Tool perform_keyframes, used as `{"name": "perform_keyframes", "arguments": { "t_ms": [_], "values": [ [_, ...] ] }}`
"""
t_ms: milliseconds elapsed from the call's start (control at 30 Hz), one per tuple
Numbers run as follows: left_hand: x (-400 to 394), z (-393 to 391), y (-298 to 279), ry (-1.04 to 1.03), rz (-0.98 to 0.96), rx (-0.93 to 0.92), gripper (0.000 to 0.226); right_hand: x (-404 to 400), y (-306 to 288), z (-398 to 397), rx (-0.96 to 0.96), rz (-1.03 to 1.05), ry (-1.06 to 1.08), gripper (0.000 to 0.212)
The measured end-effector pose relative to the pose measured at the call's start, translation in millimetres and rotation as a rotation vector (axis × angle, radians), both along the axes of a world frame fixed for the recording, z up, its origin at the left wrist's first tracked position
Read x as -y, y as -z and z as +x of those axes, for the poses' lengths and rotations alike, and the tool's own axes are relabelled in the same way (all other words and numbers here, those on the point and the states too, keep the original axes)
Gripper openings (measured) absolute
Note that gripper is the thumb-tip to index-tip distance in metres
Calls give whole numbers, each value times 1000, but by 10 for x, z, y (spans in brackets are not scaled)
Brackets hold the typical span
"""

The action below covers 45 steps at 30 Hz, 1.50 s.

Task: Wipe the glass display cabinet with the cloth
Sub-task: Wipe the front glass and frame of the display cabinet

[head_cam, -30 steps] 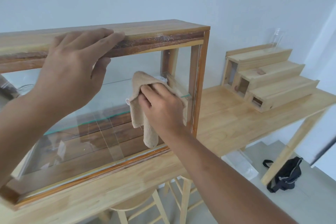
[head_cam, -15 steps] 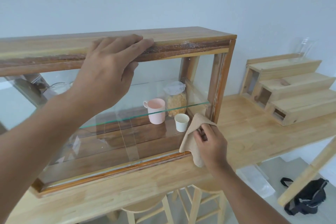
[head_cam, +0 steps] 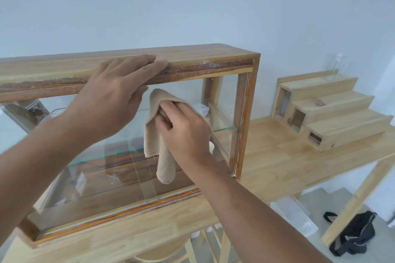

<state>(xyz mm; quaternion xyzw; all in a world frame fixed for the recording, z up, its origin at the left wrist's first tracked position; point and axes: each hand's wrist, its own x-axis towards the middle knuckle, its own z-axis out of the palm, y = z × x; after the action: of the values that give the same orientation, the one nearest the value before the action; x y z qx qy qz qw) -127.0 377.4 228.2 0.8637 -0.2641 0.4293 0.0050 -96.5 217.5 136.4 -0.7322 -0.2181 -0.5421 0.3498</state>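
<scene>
The right hand [head_cam: 186,132] has come up from the cabinet's lower right corner and now presses the beige cloth [head_cam: 159,134] against the upper front glass of the glass display cabinet [head_cam: 213,64], fingers clenched into the cloth with its loose end hanging down the pane. The hand and cloth now hide the pink mug and small cup seen half a second ago; only a scrap of white lace shows behind. The left hand [head_cam: 115,96] lies flat, ungripping, on the cabinet's top front edge. Open bench [head_cam: 277,156] stretches right of the cabinet toward the stepped wooden riser [head_cam: 333,111] at the far right corner.
</scene>
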Motion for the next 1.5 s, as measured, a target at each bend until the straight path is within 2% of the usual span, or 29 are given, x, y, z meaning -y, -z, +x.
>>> {"name": "perform_keyframes", "arguments": {
  "t_ms": [167, 333, 467, 600, 800, 933, 1100, 1233, 1367, 1433, 1500],
  "values": [
    [-319, -156, -44, -64, -59, 44, 42, 524, 181, 124, -105, 12, 13, 16],
    [-537, -258, 53, -121, -120, 59, 44, 807, 529, 181, -217, 73, 6, 22],
    [-509, -251, 65, -111, -144, 58, 45, 574, 308, 104, -107, -32, 62, 21],
    [-528, -257, 64, -101, -144, 60, 46, 111, -92, -40, 37, -214, 2, 9],
    [-559, -248, 60, -96, -143, 64, 45, -41, -306, -44, 75, -236, 6, 13],
    [-561, -229, 64, -74, -162, 57, 44, 373, -288, 105, 29, -184, 28, 11],
    [-550, -227, 73, -85, -154, 78, 44, 1086, -111, 330, -172, 86, -40, 11],
    [-536, -214, 81, -98, -168, 64, 44, 1215, 66, 348, -191, 207, -22, 11],
    [-533, -225, 78, -86, -166, 62, 45, 994, 378, 317, -75, 42, 106, 24],
    [-534, -231, 77, -72, -154, 63, 44, 776, 564, 202, 32, -82, 118, 25],
    [-536, -227, 79, -67, -149, 60, 44, 537, 711, 72, 56, -178, 104, 25]
  ]
}}
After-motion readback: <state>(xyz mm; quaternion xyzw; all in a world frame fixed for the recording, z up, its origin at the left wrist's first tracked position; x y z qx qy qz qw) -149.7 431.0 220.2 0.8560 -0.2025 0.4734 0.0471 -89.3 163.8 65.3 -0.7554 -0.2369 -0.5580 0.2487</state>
